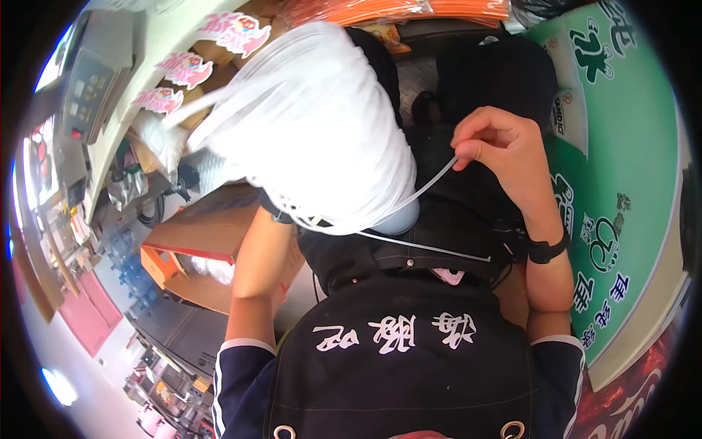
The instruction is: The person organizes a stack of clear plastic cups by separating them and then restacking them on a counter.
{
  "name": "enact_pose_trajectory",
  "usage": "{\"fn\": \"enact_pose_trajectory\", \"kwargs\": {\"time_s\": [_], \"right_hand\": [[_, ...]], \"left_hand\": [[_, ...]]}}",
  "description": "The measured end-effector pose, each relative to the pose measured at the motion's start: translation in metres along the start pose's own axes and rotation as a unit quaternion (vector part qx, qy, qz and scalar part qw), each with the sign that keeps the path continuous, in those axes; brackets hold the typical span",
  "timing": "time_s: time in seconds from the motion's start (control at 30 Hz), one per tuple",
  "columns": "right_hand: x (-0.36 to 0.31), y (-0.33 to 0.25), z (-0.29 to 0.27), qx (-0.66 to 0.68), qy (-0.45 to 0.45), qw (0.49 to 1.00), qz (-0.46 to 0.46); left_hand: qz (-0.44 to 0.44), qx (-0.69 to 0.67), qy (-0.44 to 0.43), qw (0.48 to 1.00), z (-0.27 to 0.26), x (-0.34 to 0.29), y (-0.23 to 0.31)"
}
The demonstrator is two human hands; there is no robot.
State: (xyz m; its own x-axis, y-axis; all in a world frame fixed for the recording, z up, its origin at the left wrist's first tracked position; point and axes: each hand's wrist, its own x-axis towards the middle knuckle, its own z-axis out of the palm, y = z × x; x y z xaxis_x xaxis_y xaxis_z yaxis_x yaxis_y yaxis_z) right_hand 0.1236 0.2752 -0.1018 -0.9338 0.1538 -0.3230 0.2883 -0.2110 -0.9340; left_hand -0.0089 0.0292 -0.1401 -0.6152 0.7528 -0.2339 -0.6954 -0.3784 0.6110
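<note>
A large bundle of thin white plastic strands [322,132] fills the upper middle, fanned out and blurred at its left end. My left forearm [257,256] reaches up behind it, and the bundle hides my left hand. To the right, my right hand [504,146] pinches the tip of one pale strand [436,181] between thumb and fingers. That strand curves away from the bundle's lower end. Another loose strand [431,247] sticks out below, across my black apron [409,307]. A greyish rounded piece [400,218] shows at the bundle's lower right edge.
An open cardboard box [201,234] stands at the left, with clear bottles [131,267] beyond it. A counter edge [121,139] with a control box [91,88] runs along the upper left. Orange tubes in clear wrap [395,10] lie ahead. A green panel [621,146] closes off the right side.
</note>
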Motion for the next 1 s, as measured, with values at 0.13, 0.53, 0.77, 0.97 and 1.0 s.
{"fn": "enact_pose_trajectory", "kwargs": {"time_s": [0.13,0.53,0.77,0.97,1.0], "right_hand": [[0.003,0.008,0.001,0.082,-0.009,0.995,-0.051],[0.024,0.048,0.030,0.162,-0.135,0.977,-0.012],[0.033,0.048,0.031,0.163,-0.184,0.969,0.015],[0.040,0.061,0.035,0.279,-0.251,0.926,0.046],[0.041,0.061,0.035,0.279,-0.251,0.926,0.046]], "left_hand": [[-0.016,-0.038,-0.040,0.998,0.009,-0.003,-0.002],[0.021,0.140,0.020,0.990,0.061,-0.015,0.007],[0.016,0.119,0.020,0.993,0.046,-0.013,0.006],[0.007,0.068,0.023,0.997,0.032,-0.015,0.005],[0.006,0.062,0.024,0.998,0.029,-0.015,0.004]]}}
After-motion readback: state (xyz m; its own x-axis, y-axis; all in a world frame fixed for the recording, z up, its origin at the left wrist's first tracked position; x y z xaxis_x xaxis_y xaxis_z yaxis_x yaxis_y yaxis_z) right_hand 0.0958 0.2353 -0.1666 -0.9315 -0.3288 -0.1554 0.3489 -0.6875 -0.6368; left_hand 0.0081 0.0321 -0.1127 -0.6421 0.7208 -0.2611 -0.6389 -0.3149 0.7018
